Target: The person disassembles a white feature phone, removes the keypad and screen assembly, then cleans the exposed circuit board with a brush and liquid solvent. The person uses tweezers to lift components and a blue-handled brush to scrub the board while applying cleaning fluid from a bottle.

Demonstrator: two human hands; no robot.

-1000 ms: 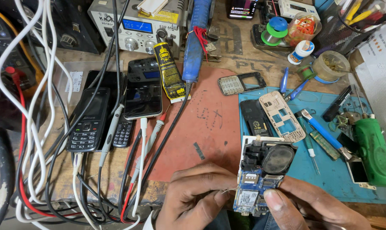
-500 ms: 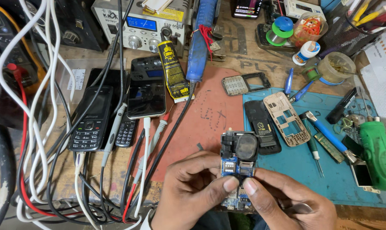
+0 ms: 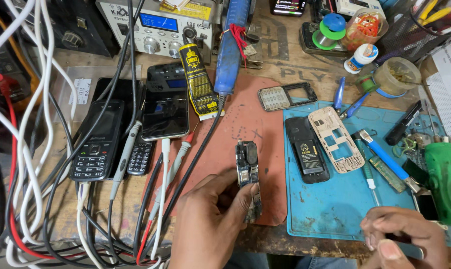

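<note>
My left hand (image 3: 210,224) grips an opened phone body with a bare circuit board (image 3: 248,174), held upright on edge over the reddish-brown mat (image 3: 245,119). My right hand (image 3: 404,239) is off the phone, low at the front right over the blue mat (image 3: 335,209), fingers curled; whether anything is in it cannot be seen. On the blue mat lie a black phone back with battery (image 3: 307,149) and a beige phone frame (image 3: 335,139).
Two keypad phones (image 3: 98,139), a smartphone (image 3: 165,114), a glue tube (image 3: 198,79) and tangled cables (image 3: 36,164) fill the left. A blue soldering tool (image 3: 230,50), a keypad frame (image 3: 287,95), a blue-handled brush (image 3: 385,157), tweezers (image 3: 347,99), a green tool (image 3: 444,182) and jars lie at right.
My right hand has let go of the phone body and drawn away to the lower right. My left hand alone now holds it, turned on edge.
</note>
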